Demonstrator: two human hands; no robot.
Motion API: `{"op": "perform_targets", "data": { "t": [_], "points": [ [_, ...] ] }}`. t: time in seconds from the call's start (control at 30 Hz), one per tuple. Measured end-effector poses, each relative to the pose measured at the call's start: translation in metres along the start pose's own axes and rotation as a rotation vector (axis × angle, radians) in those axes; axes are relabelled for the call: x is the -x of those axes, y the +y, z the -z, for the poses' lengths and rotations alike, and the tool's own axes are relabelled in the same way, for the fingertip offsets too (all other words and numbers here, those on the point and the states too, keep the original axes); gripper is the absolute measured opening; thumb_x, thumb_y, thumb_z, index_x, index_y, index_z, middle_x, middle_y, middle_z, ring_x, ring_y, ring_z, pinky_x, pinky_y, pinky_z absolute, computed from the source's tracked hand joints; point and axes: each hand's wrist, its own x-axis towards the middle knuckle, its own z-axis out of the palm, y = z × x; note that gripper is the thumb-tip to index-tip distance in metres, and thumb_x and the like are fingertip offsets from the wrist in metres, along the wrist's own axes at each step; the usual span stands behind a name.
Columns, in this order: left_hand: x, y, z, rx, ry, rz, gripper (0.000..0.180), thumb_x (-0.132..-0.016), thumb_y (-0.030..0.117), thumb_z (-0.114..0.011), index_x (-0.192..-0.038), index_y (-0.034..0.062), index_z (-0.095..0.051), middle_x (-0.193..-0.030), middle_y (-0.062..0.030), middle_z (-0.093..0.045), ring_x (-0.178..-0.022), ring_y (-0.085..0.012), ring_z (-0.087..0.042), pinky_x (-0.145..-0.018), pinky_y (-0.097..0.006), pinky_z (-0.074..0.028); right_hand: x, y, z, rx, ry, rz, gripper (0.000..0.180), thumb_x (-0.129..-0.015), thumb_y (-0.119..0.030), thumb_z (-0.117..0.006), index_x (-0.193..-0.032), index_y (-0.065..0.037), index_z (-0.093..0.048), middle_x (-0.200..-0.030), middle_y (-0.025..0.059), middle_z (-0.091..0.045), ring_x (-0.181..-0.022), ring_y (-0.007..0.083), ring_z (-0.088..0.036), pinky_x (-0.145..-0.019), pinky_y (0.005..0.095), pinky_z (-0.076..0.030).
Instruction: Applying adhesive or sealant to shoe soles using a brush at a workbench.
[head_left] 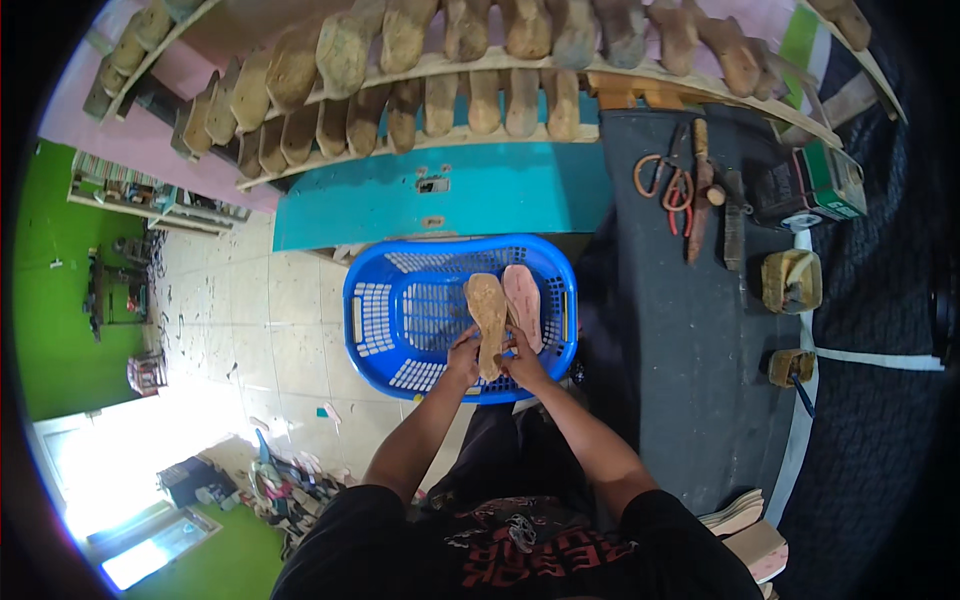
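Observation:
Over the blue plastic basket point(362, 270) I hold a tan, worn-looking shoe last point(486, 305), its wide end pointing away from me. My left hand point(463, 357) grips its narrower near part from the left. My right hand point(522, 364) closes on the same part from the right, its fingers partly hidden. Just right of the last is a pink shoe sole point(522, 298), partly covered by it. Whether my right fingers also touch the sole, I cannot tell.
Wooden racks of shoe lasts point(405, 40) run above a turquoise panel point(520, 190). On the dark worktable point(690, 340) at right lie scissors point(664, 180), other hand tools, a green tin point(830, 185) and pots with brushes point(790, 282). Scraps point(290, 485) are heaped on the floor at lower left.

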Motion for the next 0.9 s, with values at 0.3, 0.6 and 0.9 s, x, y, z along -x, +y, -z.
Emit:
{"op": "perform_targets", "data": {
  "t": [0.3,0.6,0.9],
  "points": [
    [-0.06,-0.049,0.019,-0.04,0.076,0.076,0.04,-0.098,-0.001,-0.056,-0.138,0.0033,-0.059,-0.129,-0.0152,-0.065,-0.115,-0.0251,-0.064,-0.094,-0.036,-0.054,-0.029,0.049,0.01,0.003,0.094,-0.247,0.083,-0.083,-0.003,-0.076,-0.151,-0.005,-0.028,-0.103,0.0144,-0.056,-0.061,0.0161,-0.06,-0.049,0.0299,-0.047],
    [-0.112,-0.049,0.009,-0.559,0.001,0.034,0.061,-0.093,0.019,-0.062,-0.152,0.0155,-0.047,-0.152,-0.0148,-0.05,-0.138,-0.0297,-0.048,-0.109,-0.047,-0.04,-0.087,0.106,0.047,0.143,0.152,0.124,0.078,-0.087,-0.01,-0.071,-0.155,-0.004,-0.033,-0.126,0.0139,-0.06,-0.081,0.0161,-0.065,-0.062,0.0307,-0.053],
    [-0.067,-0.021,0.035,-0.783,0.024,0.148,0.067,-0.097,0.033,-0.053,-0.16,0.0237,-0.031,-0.156,-0.0128,-0.044,-0.144,-0.0324,-0.039,-0.107,-0.061,-0.033,-0.028,0.056,0.036,-0.002,0.157,-0.353,0.04,-0.083,-0.005,-0.063,-0.123,-0.009,-0.063,-0.097,0.0041,-0.068,-0.082,0.0141,-0.065,-0.065,0.03,-0.053]
  ]
}}
